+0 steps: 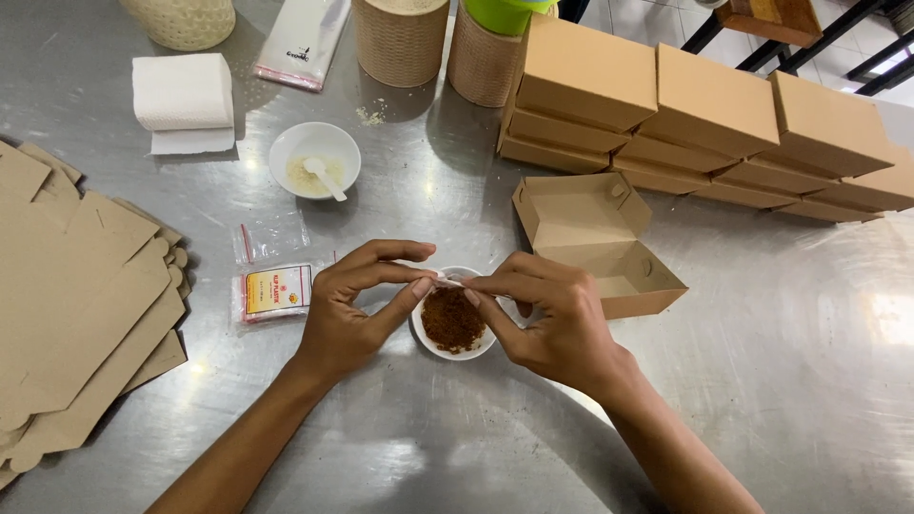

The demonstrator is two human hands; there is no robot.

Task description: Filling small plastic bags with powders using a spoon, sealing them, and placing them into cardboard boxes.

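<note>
Head view, looking straight down at a brushed steel table. The landmark is a small white bowl of coarse, reddish-brown powder, sitting near the middle of the table. Directly above this bowl both hands meet. The left hand has its thumb and forefinger pinched together, the other fingers curled loosely; the right hand mirrors it. Between the fingertips they share a tiny clear plastic pouch, thin and nearly see-through; it looks held over the bowl so that anything spilt falls back in. Whether it is open or holds powder is too small to tell.

Left of the bowl lies a flat pack of small zip pouches with a yellow and red label, glossy and crinkled, within easy reach of the left hand. Up and left of the bowl stands a second white bowl with pale crumbs and a white spoon. Further that way is a folded white paper towel, soft and matt. At the far left, flat unfolded cardboard blanks are stacked.

Just right of the bowl an open brown cardboard box waits, lid up. Behind it, closed boxes of the same stiff card are stacked in overlapping rows.
</note>
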